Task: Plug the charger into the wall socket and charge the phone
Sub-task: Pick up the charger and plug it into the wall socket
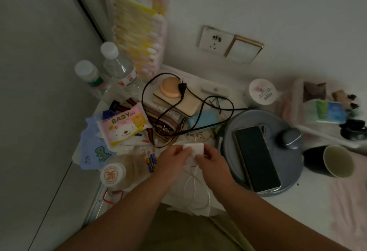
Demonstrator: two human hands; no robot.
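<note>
A white charger block point(193, 149) is held between both hands just above the cluttered bedside surface. My left hand point(172, 158) grips its left side and my right hand point(211, 161) grips its right side. Its white cable point(195, 189) hangs in loops below the hands. The black phone point(257, 158) lies face up on a round grey lid point(230, 131) to the right. The white wall socket point(215, 41) is on the wall above, with nothing plugged into it.
A gold-framed switch point(245, 49) sits right of the socket. A black cord with plug point(181, 87) loops over small boxes. Two water bottles point(121, 67), a baby wipes pack point(124, 125), stacked tissue packs point(139, 24), a cup point(337, 161) and a white jar point(262, 91) crowd the surface.
</note>
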